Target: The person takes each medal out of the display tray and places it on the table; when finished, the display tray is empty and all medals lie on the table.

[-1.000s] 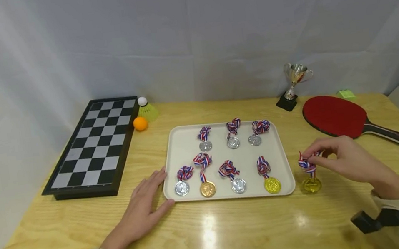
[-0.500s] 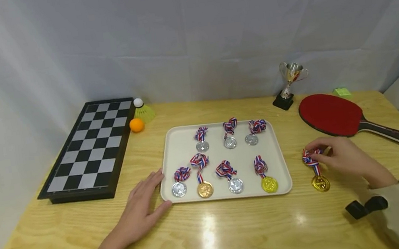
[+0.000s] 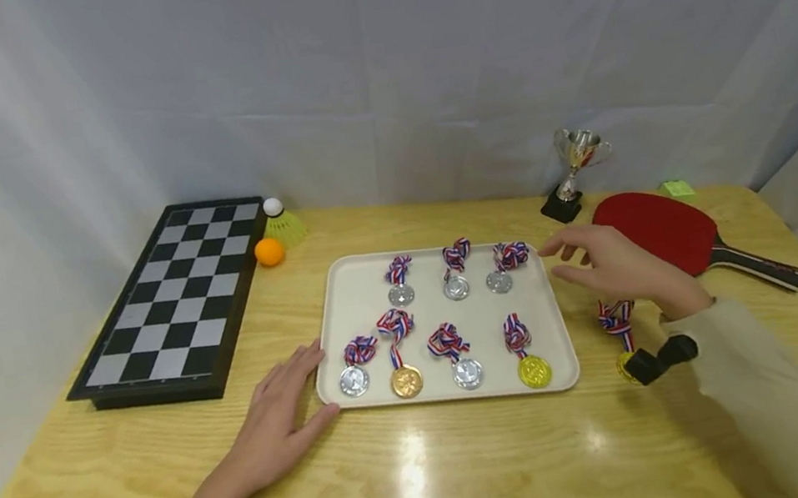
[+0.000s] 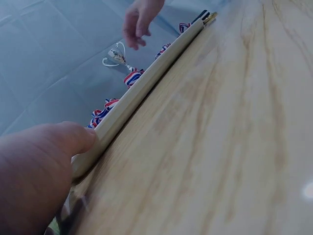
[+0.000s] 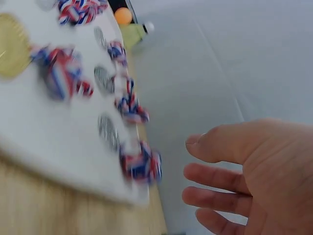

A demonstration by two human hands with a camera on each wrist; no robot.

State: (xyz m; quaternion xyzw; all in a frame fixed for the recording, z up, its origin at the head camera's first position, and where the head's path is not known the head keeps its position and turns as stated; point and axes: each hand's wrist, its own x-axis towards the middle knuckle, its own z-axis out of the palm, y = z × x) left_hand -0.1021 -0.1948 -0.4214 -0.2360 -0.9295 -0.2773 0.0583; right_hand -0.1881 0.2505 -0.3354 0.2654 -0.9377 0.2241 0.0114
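A cream tray (image 3: pixel 372 328) carries several medals on red, white and blue ribbons: silver ones in the back row, and silver, bronze-gold and gold ones in front. My left hand (image 3: pixel 268 434) rests at the tray's left front corner, fingers extended, its thumb against the rim in the left wrist view. My right hand (image 3: pixel 609 267) hovers by the tray's back right corner, fingers loosely bent, holding nothing. Nearest to it on the tray is a silver medal (image 3: pixel 499 282). Right of the tray a gold medal (image 3: pixel 616 317) lies on the table, partly hidden by the right wrist's black camera mount.
A folded chessboard (image 3: pixel 175 304) lies at the left, beside an orange ball (image 3: pixel 269 252) and a yellow shuttlecock (image 3: pixel 285 226). Back right stand a small trophy cup (image 3: pixel 571 176), a red table tennis bat (image 3: pixel 657 228) and a green block (image 3: pixel 677 188). A pale cloth hangs behind the table.
My right hand has set the gold medal down on the table right of the tray, let go of its ribbon, and moved up and left toward the tray's back right corner. The left hand stays put.
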